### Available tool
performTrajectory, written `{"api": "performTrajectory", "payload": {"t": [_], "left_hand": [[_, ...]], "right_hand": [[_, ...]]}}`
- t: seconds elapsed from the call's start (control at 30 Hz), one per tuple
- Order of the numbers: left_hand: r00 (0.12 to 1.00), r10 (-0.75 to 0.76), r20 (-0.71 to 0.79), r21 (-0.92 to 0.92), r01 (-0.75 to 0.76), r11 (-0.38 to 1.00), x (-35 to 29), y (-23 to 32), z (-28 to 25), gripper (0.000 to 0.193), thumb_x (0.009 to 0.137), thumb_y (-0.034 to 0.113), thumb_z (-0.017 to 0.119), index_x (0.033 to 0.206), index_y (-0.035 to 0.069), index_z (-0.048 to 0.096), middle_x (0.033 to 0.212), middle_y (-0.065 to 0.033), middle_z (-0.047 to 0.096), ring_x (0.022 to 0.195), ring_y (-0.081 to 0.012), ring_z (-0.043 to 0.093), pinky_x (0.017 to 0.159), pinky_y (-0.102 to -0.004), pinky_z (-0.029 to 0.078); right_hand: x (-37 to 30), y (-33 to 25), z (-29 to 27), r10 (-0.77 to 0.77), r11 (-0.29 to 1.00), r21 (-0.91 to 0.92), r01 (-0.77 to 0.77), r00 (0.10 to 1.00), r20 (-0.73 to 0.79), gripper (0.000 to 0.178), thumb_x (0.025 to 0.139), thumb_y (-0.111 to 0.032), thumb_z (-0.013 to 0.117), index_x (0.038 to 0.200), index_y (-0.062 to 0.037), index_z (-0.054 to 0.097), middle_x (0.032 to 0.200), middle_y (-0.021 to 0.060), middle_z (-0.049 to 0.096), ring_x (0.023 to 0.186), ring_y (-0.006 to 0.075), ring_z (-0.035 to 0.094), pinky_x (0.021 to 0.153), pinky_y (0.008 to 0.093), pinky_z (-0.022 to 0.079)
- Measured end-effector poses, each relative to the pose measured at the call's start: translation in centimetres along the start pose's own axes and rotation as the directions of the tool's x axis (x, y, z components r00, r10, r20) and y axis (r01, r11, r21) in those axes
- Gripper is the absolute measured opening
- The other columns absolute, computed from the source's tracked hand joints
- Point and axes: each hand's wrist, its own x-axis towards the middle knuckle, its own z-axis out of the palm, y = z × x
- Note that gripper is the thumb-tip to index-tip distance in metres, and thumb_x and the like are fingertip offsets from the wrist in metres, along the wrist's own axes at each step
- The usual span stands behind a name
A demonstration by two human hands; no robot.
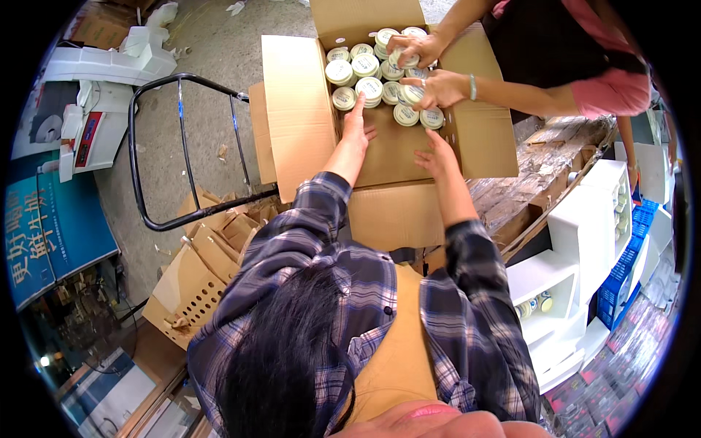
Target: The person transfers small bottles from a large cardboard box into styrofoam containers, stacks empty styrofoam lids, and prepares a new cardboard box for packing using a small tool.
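Observation:
An open cardboard box [398, 150] stands in front of me, its far part filled with several round white lidded tubs [365, 64], some of them stacked. My left hand [355, 133] reaches into the box at its left side, fingers apart, a fingertip at the edge of a tub stack [370, 89]. Along the box's right side, my right hand [439, 155] is spread and holds nothing, just nearer to me than a tub [431, 118]. A co-worker's two hands come in from the right; one hand [423, 51] grips a tub, the other [445, 90] rests over a nearby tub.
Left of the box is a black metal cart handle [139, 157]. Cardboard pieces [191, 281] lie at the lower left, near a blue sign [55, 226]. White foam boxes [544, 285] and a blue crate [621, 270] stand at the right, below a plastic-wrapped wooden pallet [529, 171].

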Motion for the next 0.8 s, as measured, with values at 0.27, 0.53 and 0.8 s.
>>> {"api": "performTrajectory", "payload": {"t": [0.27,0.53,0.8], "left_hand": [[0.976,0.05,-0.21,-0.287,-0.111,0.952,5.7,-0.4,4.0,0.087,0.072,0.045,0.088,0.142,0.02,0.042,0.139,-0.0122,0.047,0.109,-0.0416,0.054,0.094,-0.0583,0.046],[0.964,0.148,-0.22,-0.2,-0.193,0.961,3.8,-1.8,1.0,0.071,0.073,0.045,0.088,0.127,0.021,0.048,0.107,-0.004,0.063,0.083,-0.02,0.062,0.088,-0.0448,0.049],[0.979,0.161,-0.124,-0.044,-0.168,0.985,2.7,-1.7,0.4,0.074,0.073,0.051,0.086,0.127,0.022,0.046,0.102,-0.0043,0.063,0.081,-0.0181,0.063,0.079,-0.0423,0.052]], "right_hand": [[11.9,1.1,1.2,-0.055,0.934,0.295,0.204,0.894,-0.444,0.046,0.093,-0.026,0.071,0.132,-0.0079,0.054,0.123,0.015,0.06,0.102,0.036,0.062,0.091,0.055,0.052],[6.9,3.0,0.8,-0.24,0.851,0.344,0.397,0.876,-0.418,0.022,0.093,-0.007,0.068,0.11,0.0023,0.059,0.094,0.0155,0.069,0.077,0.0265,0.07,0.074,0.0407,0.06],[7.4,0.4,4.1,-0.414,0.904,-0.238,0.354,0.865,-0.283,0.051,0.077,-0.023,0.082,0.118,-0.0052,0.057,0.113,0.0094,0.064,0.099,0.0227,0.064,0.08,0.0402,0.054]]}}
